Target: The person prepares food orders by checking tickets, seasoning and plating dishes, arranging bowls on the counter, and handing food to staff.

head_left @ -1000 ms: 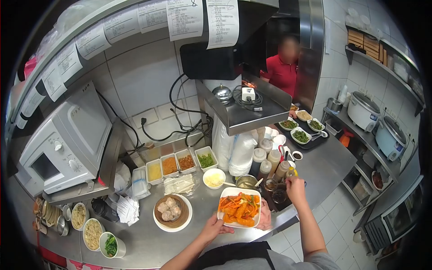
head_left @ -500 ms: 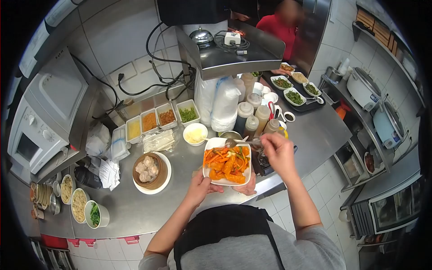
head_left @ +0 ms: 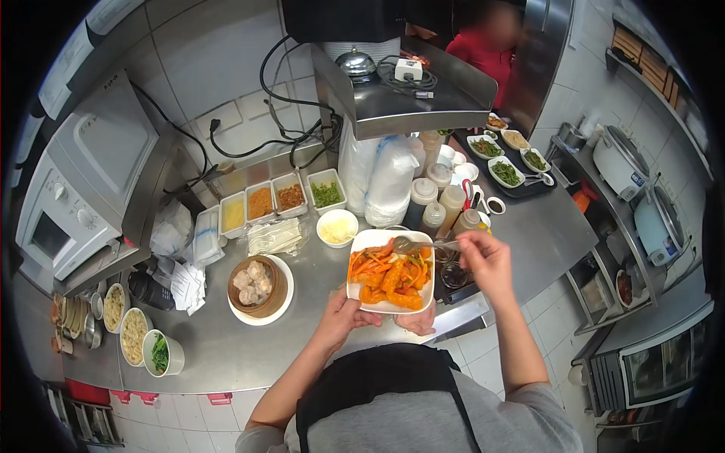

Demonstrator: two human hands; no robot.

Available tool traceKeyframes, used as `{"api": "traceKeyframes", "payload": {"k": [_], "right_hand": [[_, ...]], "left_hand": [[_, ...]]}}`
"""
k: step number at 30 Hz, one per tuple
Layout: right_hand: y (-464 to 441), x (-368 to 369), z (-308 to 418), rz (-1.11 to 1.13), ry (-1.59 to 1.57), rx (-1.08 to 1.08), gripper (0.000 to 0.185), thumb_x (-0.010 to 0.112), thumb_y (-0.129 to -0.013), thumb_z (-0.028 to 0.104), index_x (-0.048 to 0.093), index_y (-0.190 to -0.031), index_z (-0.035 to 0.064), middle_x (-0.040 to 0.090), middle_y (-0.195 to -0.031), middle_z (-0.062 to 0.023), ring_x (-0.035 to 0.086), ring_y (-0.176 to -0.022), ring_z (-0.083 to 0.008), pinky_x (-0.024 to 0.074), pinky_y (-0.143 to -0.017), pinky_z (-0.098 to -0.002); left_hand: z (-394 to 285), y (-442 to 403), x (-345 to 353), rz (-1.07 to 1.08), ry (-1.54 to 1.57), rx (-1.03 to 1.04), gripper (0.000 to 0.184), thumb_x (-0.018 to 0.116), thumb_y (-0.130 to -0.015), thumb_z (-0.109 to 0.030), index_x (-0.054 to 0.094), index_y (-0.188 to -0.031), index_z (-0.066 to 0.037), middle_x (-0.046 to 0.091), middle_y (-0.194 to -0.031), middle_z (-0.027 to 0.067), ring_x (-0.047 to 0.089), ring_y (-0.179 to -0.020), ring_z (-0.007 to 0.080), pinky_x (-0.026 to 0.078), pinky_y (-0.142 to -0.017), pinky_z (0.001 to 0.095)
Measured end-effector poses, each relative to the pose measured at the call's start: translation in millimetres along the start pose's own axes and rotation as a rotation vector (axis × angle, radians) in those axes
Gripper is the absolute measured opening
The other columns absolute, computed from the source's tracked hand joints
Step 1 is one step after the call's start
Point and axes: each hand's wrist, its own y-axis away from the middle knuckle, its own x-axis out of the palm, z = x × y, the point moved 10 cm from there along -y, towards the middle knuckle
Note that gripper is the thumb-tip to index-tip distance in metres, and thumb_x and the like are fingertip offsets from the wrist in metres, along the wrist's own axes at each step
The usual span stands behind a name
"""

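A single head-worn camera looked forward and down from close above the steel counter [head_left: 321,279], the wearer's apron [head_left: 370,374] at lower centre.

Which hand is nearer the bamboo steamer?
Left. The left hand supports the square dish to the bamboo steamer's right; the right hand is farther right, holding a spoon.

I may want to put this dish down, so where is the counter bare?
The steel counter looks bare right of your right hand, below the black tray, out to its edge. Another patch lies between the white plate under the steamer and the cup of greens. It's crowded around the squeeze bottles and along the back, by the topping tubs.
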Motion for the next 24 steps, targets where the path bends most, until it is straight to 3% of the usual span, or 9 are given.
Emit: {"api": "traceKeyframes", "payload": {"k": [3, 4, 6, 8, 13, 15, 19, 22, 24], "right_hand": [[-9.9, -46.0, -6.8, -0.173, 0.031, 0.004, 0.012, 0.059, -0.086, 0.009, 0.062, -0.091, -0.0023, 0.057, -0.067, -0.0013, 0.05, -0.052, -0.0065, 0.0397, -0.048, -0.0204], [-11.0, -60.2, -9.3, -0.203, 0.251, 0.005, 0.013, 0.059, -0.085, 0.01, 0.063, -0.088, -0.0023, 0.06, -0.069, -0.0045, 0.053, -0.056, -0.0092, 0.0423, -0.051, -0.0238], [-12.0, -47.1, 16.4, -0.173, 0.787, -0.262, 0.007, 0.058, -0.078, 0.003, 0.061, -0.079, -0.0039, 0.056, -0.068, -0.0188, 0.055, -0.059, -0.0297, 0.0427, -0.056, -0.0364], [-14.5, -18.1, 5.2, -0.046, 0.931, -0.401, 0.005, 0.055, -0.076, -0.002, 0.058, -0.076, -0.0048, 0.055, -0.068, -0.0212, 0.053, -0.063, -0.0385, 0.043, -0.059, -0.0421], [-31.1, 52.8, 20.4, 0.121, 1.032, -0.426, 0.015, 0.066, -0.072, 0.009, 0.066, -0.086, 0.0019, 0.055, -0.083, -0.0118, 0.052, -0.086, -0.0312, 0.0422, -0.073, -0.0413], [-41.2, 110.3, 46.8, 0.151, 0.886, -0.565, 0.016, 0.064, -0.075, 0.009, 0.065, -0.089, 0.0009, 0.055, -0.083, -0.0133, 0.052, -0.081, -0.0311, 0.0425, -0.073, -0.0379], [-62.1, 282.4, 50.6, 0.485, 0.674, -0.722, 0.015, 0.059, -0.08, 0.015, 0.065, -0.083, 0.0021, 0.057, -0.079, -0.0143, 0.055, -0.081, -0.0323, 0.0454, -0.072, -0.0402], [-102.5, 410.9, -14.9, 0.546, 0.895, -0.738, 0.021, 0.056, -0.081, 0.023, 0.067, -0.08, 0.0058, 0.059, -0.089, -0.0126, 0.055, -0.09, -0.0291, 0.0456, -0.078, -0.0393], [-130.7, 465.0, -70.9, 0.644, 1.14, -0.546, 0.022, 0.054, -0.082, 0.02, 0.067, -0.094, 0.007, 0.055, -0.108, -0.0132, 0.051, -0.105, -0.028, 0.0438, -0.085, -0.0386]], "left_hand": [[-4.7, 2.3, -7.7, 0.003, 0.052, 0.022, 0.028, 0.036, -0.09, -0.011, 0.045, -0.114, 0.0, 0.062, -0.089, 0.0146, 0.064, -0.069, 0.0197, 0.054, -0.067, 0.0334], [-10.4, 5.8, -16.0, -0.019, 0.062, 0.048, 0.028, 0.036, -0.09, -0.011, 0.045, -0.114, 0.0, 0.062, -0.089, 0.0147, 0.064, -0.069, 0.0199, 0.054, -0.068, 0.0339], [-14.0, 13.7, -36.7, -0.094, 0.049, 0.061, 0.028, 0.036, -0.09, -0.011, 0.045, -0.114, 0.001, 0.062, -0.089, 0.0151, 0.064, -0.07, 0.0201, 0.054, -0.069, 0.0345], [-20.3, 29.6, -68.6, -0.166, 0.042, 0.076, 0.029, 0.036, -0.09, -0.011, 0.044, -0.115, 0.001, 0.062, -0.09, 0.0153, 0.064, -0.071, 0.0202, 0.054, -0.07, 0.0348], [-44.1, 67.3, -122.2, -0.308, 0.029, 0.131, 0.031, 0.037, -0.09, -0.011, 0.042, -0.119, 0.001, 0.062, -0.093, 0.0153, 0.064, -0.073, 0.0205, 0.054, -0.07, 0.034], [-50.8, 82.4, -143.2, -0.387, 0.037, 0.155, 0.031, 0.036, -0.091, -0.012, 0.042, -0.118, 0.001, 0.062, -0.092, 0.0158, 0.065, -0.073, 0.0206, 0.054, -0.069, 0.0326], [-58.7, 103.6, -177.8, -0.446, 0.022, 0.176, 0.03, 0.036, -0.091, -0.015, 0.043, -0.116, 0.001, 0.063, -0.086, 0.0157, 0.065, -0.07, 0.0204, 0.055, -0.068, 0.0317], [-66.0, 116.8, -197.0, -0.487, 0.019, 0.197, 0.03, 0.036, -0.091, -0.016, 0.044, -0.114, 0.001, 0.063, -0.083, 0.0158, 0.066, -0.068, 0.0204, 0.055, -0.067, 0.0308], [-70.4, 123.7, -208.8, -0.511, 0.021, 0.201, 0.03, 0.037, -0.09, -0.016, 0.044, -0.113, 0.002, 0.063, -0.083, 0.0161, 0.066, -0.068, 0.0205, 0.055, -0.066, 0.0302]]}}
